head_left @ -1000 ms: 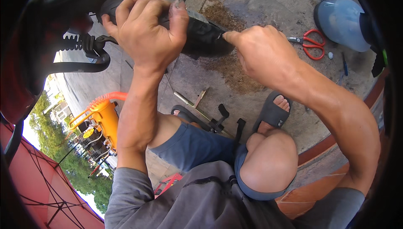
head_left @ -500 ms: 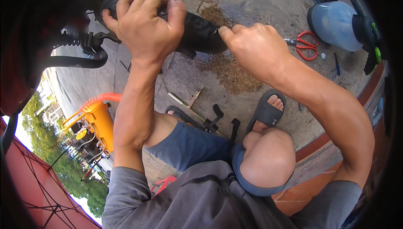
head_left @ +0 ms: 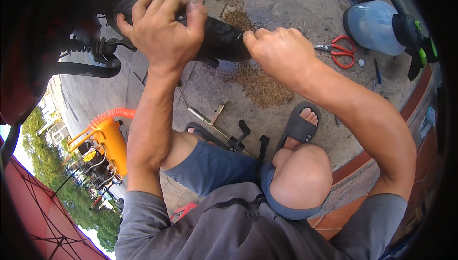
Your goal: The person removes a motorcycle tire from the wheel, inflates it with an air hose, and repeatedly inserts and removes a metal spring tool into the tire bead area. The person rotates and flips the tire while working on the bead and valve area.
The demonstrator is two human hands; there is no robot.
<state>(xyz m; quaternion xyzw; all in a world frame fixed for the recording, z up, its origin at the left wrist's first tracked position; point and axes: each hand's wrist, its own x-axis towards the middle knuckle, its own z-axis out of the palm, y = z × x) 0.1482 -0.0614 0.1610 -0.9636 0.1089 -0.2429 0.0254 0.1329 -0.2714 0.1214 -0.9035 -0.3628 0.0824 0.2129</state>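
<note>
The black bike saddle (head_left: 219, 38) sits up top over the concrete floor (head_left: 267, 2), left hand (head_left: 162, 33) wrapped tight over it, right hand (head_left: 279, 50) fisted at its near end. Red-handled scissors (head_left: 341, 50) lie just beside, spray bottle (head_left: 377, 26) beyond.

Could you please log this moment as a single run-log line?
left hand: gripping black tyre | right hand: fist at tyre edge | ground: red scissors, spray bottle

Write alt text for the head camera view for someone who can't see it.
A crouching person grips a black bike saddle with the left hand while the right hand, closed in a fist, touches its end. Red scissors, a spray bottle and metal tools lie on the concrete floor.
</note>
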